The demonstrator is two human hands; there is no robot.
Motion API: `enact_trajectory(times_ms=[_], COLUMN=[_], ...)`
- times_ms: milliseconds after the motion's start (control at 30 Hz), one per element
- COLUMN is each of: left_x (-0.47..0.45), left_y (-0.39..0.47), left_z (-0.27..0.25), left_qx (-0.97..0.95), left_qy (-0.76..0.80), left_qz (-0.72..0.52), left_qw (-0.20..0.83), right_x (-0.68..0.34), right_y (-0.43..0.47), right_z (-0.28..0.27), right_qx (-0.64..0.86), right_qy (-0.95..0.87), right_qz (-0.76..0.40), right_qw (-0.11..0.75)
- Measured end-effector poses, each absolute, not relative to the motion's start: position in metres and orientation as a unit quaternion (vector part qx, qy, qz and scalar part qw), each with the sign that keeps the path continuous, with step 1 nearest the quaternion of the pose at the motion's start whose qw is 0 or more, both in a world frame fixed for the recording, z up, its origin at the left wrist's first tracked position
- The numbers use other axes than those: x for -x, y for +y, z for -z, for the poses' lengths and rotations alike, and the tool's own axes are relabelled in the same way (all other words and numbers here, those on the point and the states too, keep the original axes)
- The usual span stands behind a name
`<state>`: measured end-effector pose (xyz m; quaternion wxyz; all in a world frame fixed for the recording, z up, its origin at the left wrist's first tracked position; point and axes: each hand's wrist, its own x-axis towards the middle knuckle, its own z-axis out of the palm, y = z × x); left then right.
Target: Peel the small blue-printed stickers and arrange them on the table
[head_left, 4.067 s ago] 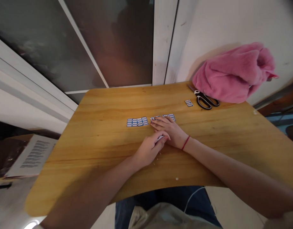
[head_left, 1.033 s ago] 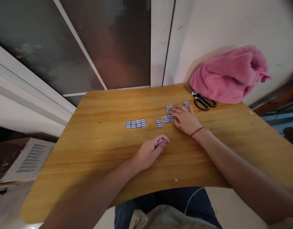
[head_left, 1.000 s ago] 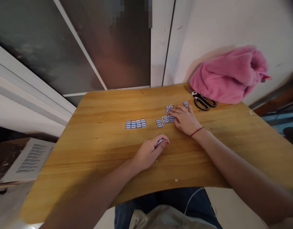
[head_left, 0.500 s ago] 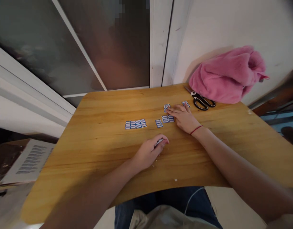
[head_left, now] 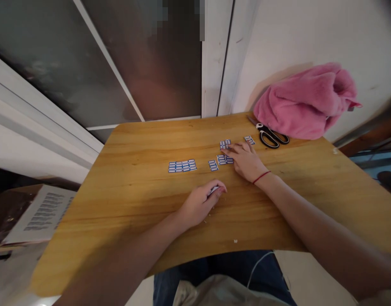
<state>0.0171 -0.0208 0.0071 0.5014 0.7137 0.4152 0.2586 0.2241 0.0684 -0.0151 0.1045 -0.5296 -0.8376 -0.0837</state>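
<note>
left hand (head_left: 200, 203): clamped on white slip (head_left: 213, 190) | right hand (head_left: 246, 162): fingers apart at labels (head_left: 225, 144), contact unclear | labels: flat on table (head_left: 134, 144) | likely light, bendy, easily creased; pinch by edges

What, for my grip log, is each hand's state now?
Left hand: closed, holding a flat white paper-like piece, partly hidden.
Right hand: open, fingertips at blue-bordered white rectangular paper-like labels.
</note>
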Motion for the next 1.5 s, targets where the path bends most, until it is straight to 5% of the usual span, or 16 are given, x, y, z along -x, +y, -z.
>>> enact_trajectory(times_ms=[400, 633, 1200, 1500], left_x=[-0.018, -0.018, -0.017, -0.018], left_y=[-0.021, -0.02, -0.021, -0.008], left_z=[-0.005, -0.006, -0.008, 0.0], left_qx=[-0.706, -0.709, -0.703, -0.475], left_qy=[0.419, 0.422, 0.417, 0.365], left_qz=[-0.258, -0.258, -0.263, -0.361], left_qw=[0.51, 0.503, 0.513, 0.715], right_x=[-0.226, -0.225, -0.212, -0.21], right_y=[0.07, 0.065, 0.055, 0.052], right_z=[0.017, -0.003, -0.008, -0.01], right_qx=[0.529, 0.536, 0.518, 0.514], right_qy=[-0.841, -0.824, -0.851, -0.853], right_qz=[0.072, 0.079, 0.035, 0.039], right_qw=[0.088, 0.168, 0.084, 0.081])
